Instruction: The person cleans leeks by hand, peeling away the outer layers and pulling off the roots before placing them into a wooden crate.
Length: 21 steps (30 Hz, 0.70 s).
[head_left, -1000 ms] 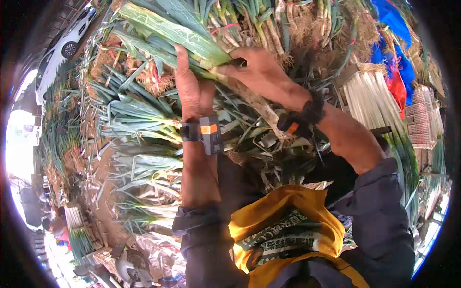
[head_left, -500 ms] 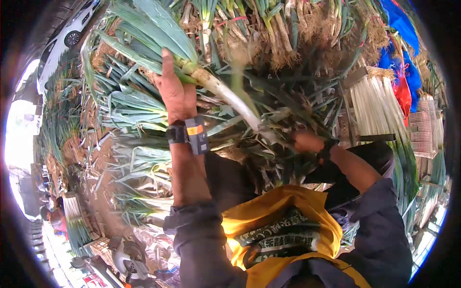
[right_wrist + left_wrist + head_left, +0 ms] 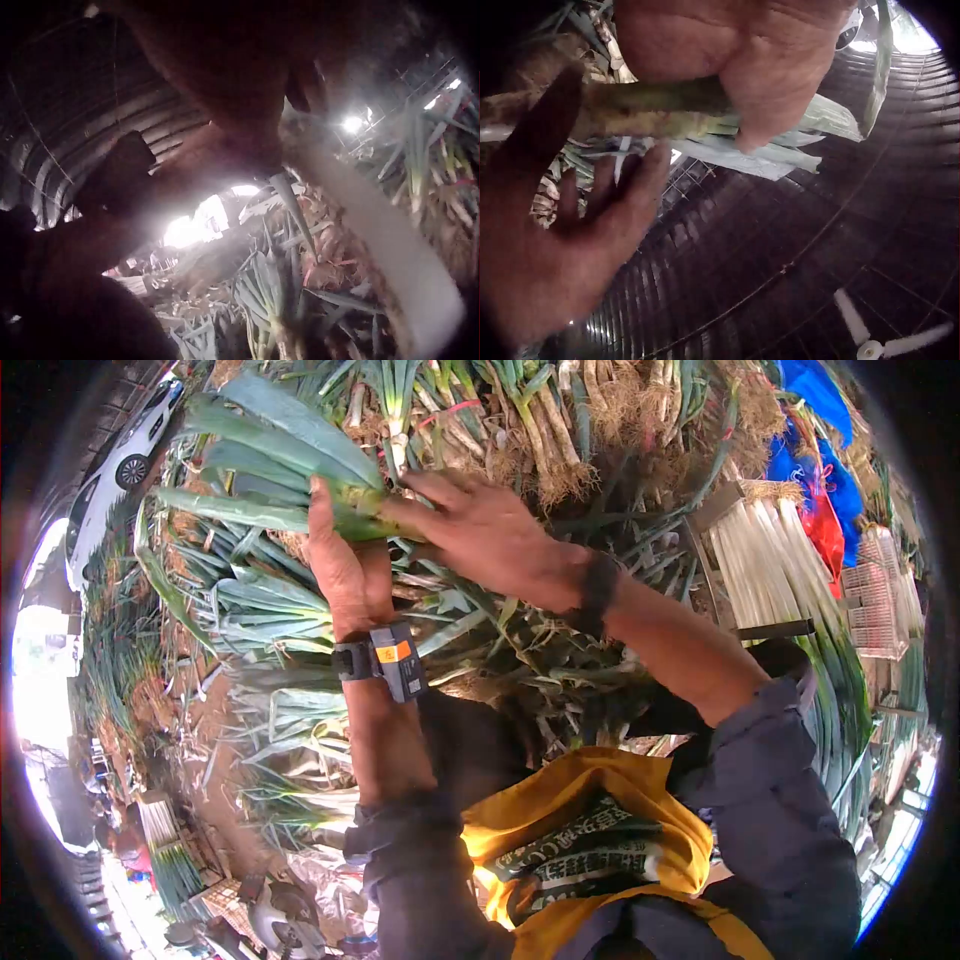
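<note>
My left hand (image 3: 348,572) grips a thick leek (image 3: 290,462) just below its fan of broad green leaves, with the thumb up along the near side. The leaves point to the upper left. My right hand (image 3: 505,545) is at the neck of the leek, its fingers blurred and spread. In the left wrist view, the thumb of the right hand (image 3: 562,259) crosses over the stalk (image 3: 641,124) while its other fingers reach beneath, a wide gap between. The right wrist view shows the pale white shaft (image 3: 409,281) slanting down; the right hand's fingers there are dark.
Bundled leeks with brown roots (image 3: 545,455) line the far side. Leafy leeks (image 3: 290,710) lie in piles at the left. Cleaned white stalks (image 3: 765,550) are stacked at the right, near a pink crate (image 3: 875,600). Loose leaves (image 3: 560,680) cover the ground before my knees.
My right hand first held the leek's neck, swept down toward the right along the shaft, and is now back at the neck. The left hand has shifted left and down with the leek.
</note>
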Each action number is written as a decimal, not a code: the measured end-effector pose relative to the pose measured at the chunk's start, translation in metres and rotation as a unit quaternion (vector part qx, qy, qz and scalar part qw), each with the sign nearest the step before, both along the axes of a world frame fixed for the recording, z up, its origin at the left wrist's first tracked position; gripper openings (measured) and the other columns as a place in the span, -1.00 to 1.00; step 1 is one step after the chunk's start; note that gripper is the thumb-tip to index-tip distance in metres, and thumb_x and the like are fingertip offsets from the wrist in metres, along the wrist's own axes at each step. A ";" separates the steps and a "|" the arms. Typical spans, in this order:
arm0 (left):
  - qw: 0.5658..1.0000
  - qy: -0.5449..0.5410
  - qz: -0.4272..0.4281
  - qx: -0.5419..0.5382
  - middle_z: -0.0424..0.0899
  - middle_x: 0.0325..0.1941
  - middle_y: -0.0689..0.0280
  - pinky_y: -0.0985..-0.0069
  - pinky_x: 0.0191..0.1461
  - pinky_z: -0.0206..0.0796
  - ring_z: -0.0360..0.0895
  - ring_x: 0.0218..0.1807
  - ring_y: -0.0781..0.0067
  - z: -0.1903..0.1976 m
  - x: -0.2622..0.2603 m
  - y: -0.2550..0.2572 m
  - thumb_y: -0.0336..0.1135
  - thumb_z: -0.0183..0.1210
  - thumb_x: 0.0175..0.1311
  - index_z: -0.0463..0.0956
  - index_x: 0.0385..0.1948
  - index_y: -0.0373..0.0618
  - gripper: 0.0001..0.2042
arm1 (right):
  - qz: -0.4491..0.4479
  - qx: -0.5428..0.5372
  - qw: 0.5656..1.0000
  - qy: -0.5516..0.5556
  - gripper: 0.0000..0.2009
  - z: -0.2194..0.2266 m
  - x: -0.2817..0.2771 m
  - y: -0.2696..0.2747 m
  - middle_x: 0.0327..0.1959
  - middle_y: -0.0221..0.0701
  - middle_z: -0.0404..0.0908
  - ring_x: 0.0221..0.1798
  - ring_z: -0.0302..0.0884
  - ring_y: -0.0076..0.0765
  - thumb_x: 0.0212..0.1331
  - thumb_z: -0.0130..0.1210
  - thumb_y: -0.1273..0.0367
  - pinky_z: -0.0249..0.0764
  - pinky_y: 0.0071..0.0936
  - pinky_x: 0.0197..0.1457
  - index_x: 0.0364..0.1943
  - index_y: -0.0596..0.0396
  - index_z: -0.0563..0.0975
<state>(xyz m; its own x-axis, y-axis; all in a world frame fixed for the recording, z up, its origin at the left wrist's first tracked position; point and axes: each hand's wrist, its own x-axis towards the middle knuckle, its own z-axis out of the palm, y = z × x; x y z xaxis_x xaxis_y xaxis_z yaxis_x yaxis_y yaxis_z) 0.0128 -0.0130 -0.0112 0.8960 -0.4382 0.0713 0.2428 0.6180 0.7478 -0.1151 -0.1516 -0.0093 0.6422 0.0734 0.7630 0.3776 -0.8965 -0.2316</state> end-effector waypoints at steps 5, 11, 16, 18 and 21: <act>0.999 -0.038 -0.029 -0.026 0.47 0.27 0.27 0.24 0.38 0.19 0.39 0.26 0.26 0.015 -0.006 0.001 0.08 0.21 0.37 0.30 0.34 -0.04 -0.38 | 0.014 0.055 0.997 0.059 -0.61 -0.021 0.028 0.013 -0.16 -0.13 0.54 -0.10 0.56 0.11 0.14 0.14 0.43 0.51 -0.05 -0.06 0.09 0.16 0.46; 0.997 -0.013 -0.073 0.039 0.55 0.22 0.24 0.22 0.40 0.21 0.42 0.26 0.21 -0.006 0.008 0.001 0.27 0.02 0.42 0.35 0.31 -0.11 -0.34 | 0.111 0.308 0.933 0.151 -0.63 0.007 0.035 0.006 -0.20 -0.13 0.62 -0.15 0.62 -0.12 0.19 0.30 0.25 0.52 -0.28 -0.08 -0.05 0.22 0.55; 0.996 0.050 -0.068 -0.026 0.61 0.08 0.25 0.32 0.22 0.39 0.51 0.12 0.29 -0.005 0.001 0.002 0.11 0.10 0.45 0.45 0.20 -0.13 -0.48 | 0.194 0.323 0.917 0.134 -0.64 0.009 0.040 0.001 -0.22 -0.30 0.62 -0.15 0.56 -0.39 0.19 0.33 0.21 0.49 -0.39 -0.07 -0.10 0.21 0.59; 0.963 -0.206 0.000 0.172 0.61 0.01 0.20 0.32 0.19 0.41 0.52 0.08 0.28 -0.005 -0.006 0.008 -0.07 0.10 0.49 0.46 0.13 -0.16 -0.62 | 0.202 0.303 0.918 0.155 -0.66 0.012 0.038 -0.003 -0.19 -0.36 0.62 -0.13 0.54 -0.46 0.24 0.29 0.19 0.47 -0.41 -0.03 -0.11 0.18 0.59; 0.726 -0.523 0.151 0.421 0.59 0.05 0.16 0.32 0.21 0.39 0.52 0.11 0.27 -0.019 -0.002 0.022 -0.13 0.04 0.50 0.42 0.16 -0.20 -0.63 | 0.214 0.247 0.929 0.173 -0.70 0.016 0.036 -0.006 0.01 -0.34 0.55 0.13 0.47 -0.34 0.33 0.15 0.28 0.39 -0.41 0.22 0.06 0.10 0.61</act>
